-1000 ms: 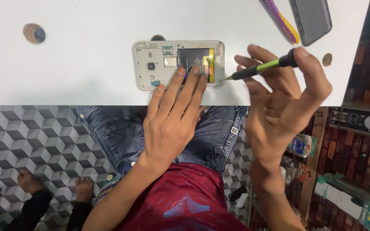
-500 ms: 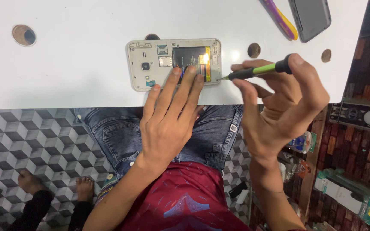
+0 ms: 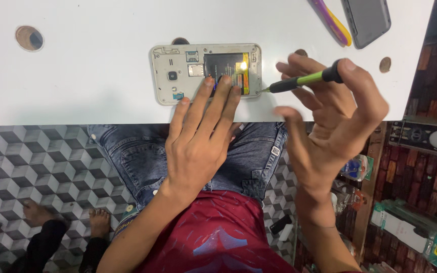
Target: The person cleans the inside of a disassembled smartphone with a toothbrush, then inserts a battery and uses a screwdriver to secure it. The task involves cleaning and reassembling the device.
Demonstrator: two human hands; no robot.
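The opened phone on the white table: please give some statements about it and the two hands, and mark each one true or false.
1. The left hand rests its fingertips on the opened phone. True.
2. The right hand holds a hammer. False: it holds a green and black screwdriver.
3. The screwdriver tip points at the phone's right edge. True.
4. The phone's back cover is on. False: its battery is exposed.
5. The phone lies on the floor. False: it lies on the white table.

White table [image 3: 87, 86], opened phone [image 3: 206, 72], grey cover [image 3: 367, 19], purple-yellow pry tool [image 3: 334, 21]
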